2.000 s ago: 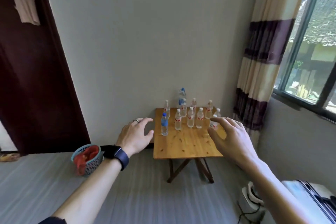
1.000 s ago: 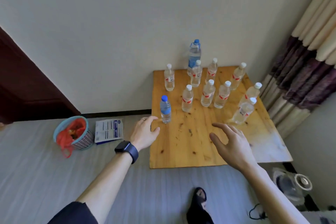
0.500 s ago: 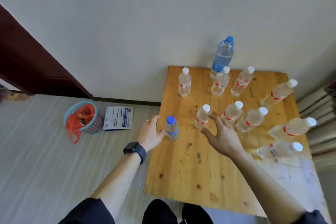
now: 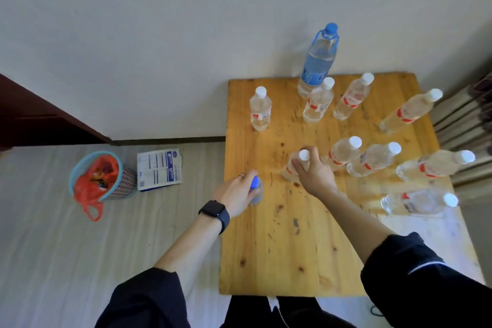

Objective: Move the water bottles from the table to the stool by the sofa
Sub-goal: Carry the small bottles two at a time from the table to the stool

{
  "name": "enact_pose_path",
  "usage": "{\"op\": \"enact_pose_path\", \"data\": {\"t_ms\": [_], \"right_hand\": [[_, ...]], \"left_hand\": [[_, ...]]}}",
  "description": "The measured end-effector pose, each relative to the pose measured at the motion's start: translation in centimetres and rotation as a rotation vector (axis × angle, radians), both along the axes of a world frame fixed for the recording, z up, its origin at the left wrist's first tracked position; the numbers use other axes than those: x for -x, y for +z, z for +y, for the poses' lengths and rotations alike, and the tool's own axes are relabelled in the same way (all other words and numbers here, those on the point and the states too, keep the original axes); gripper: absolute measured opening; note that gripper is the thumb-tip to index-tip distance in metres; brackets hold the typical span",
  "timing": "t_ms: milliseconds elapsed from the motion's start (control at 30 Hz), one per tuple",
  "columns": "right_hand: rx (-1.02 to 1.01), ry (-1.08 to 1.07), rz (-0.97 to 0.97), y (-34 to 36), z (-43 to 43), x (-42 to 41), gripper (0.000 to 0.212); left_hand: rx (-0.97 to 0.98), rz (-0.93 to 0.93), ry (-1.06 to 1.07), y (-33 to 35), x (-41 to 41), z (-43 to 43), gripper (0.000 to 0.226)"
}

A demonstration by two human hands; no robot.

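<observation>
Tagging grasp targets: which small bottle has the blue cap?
The small bottle the left hand grips at the left edge of the table; every other small bottle has a white cap.

The left grip [image 4: 235, 193] covers most of the small clear blue-capped plastic bottle [image 4: 257, 193]; the right grip [image 4: 315, 172] hides the neck of a clear white-capped bottle [image 4: 288, 172]. Print on the white paper leaflet [image 4: 159, 169] is too small to read
</observation>
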State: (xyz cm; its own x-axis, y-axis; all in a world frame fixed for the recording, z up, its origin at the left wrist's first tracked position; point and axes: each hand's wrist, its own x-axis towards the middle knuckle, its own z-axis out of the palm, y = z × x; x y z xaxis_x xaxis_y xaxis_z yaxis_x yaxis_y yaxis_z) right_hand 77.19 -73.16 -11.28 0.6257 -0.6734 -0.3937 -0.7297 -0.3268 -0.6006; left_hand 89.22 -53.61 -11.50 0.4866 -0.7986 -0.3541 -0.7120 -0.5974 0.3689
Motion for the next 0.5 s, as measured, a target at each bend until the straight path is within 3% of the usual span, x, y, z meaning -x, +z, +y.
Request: {"op": "enact_pose_path", "data": {"t_ms": [167, 333, 500], "right_hand": [[-0.004, 0.011, -0.051, 0.0, 1.0, 0.8, 0.029], [-0.046, 0.019, -0.037, 0.9, 3.6, 3.5, 0.026], [-0.048, 0.114, 0.003, 1.8, 7.3, 6.8, 0.022]], "left_hand": [[-0.058, -0.19, -0.023, 0.4, -0.8, 0.3, 0.045], [-0.045, -0.206, 0.076, 0.9, -0.4, 1.1, 0.048], [-0.075, -0.27, 0.036, 0.8, 1.3, 3.3, 0.049]]}}
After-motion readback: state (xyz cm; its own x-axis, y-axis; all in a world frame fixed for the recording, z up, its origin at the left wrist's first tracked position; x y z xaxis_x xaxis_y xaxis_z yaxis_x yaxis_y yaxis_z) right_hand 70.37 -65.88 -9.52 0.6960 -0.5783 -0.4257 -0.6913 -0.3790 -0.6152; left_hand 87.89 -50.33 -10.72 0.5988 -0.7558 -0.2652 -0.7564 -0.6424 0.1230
